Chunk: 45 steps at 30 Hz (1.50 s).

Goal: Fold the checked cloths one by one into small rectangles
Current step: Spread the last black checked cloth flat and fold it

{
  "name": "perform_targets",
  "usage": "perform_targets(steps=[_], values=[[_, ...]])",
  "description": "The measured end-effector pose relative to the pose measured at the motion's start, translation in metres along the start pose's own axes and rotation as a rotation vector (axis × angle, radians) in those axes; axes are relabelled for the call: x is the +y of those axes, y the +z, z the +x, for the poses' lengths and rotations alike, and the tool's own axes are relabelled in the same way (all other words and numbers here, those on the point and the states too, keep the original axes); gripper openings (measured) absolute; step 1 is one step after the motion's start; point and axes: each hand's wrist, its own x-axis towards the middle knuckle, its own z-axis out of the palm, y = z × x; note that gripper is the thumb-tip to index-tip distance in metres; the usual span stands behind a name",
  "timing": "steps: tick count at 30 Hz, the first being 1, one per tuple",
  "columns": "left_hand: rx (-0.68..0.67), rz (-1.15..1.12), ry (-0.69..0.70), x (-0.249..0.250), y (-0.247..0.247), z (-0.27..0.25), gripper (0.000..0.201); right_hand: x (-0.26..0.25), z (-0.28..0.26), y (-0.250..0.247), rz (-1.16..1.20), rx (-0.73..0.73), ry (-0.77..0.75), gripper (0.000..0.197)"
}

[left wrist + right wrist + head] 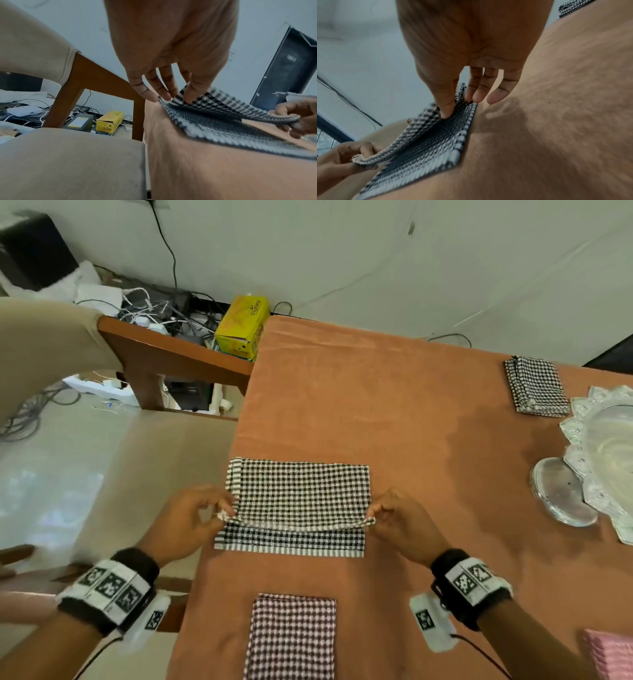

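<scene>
Checked cloth (301, 494): I see my left hand (185, 518) and right hand (402, 522) pinching its upper layer's corners, hiding cloth under fingertips.

Light: soft, even indoor light, moderately bright in all three views.
Shadows: a broad faint dark patch on the orange desk (479, 433); the black checked cloth (301, 491) shades its own lower layer.
Glare: pale washed-out floor at the head view's left.
Blur: the wrist views smear the near desk and cloth; the left hand (185, 522) looks slightly soft.
Distortion: wide-angle bending at the edges.
</scene>
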Motion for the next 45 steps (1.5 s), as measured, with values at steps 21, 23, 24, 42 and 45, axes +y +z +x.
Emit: perform_targets(steps=[21, 23, 24, 42, 45], values=[[-0.037, 0.165, -0.009, -0.014, 0.015, -0.035, 0.023, 0.000, -0.033, 0.036, -0.092, 0.071, 0.034, 0.019], [-0.044, 0.189, -0.016, -0.016, 0.015, -0.034, 0.023, -0.002, -0.035, 0.037, -0.100, 0.059, 0.031, 0.019], [-0.047, 0.198, -0.020, -0.017, 0.015, -0.034, 0.024, 0.000, -0.036, 0.037, -0.106, 0.060, 0.026, 0.020], [0.073, 0.445, 0.011, 0.009, 0.012, -0.030, 0.028, -0.040, -0.037, 0.051, -0.378, 0.262, -0.051, 0.013], [-0.028, 0.581, 0.110, 0.031, 0.031, -0.013, 0.050, -0.074, -0.012, 0.072, -0.390, 0.217, -0.099, 0.020]])
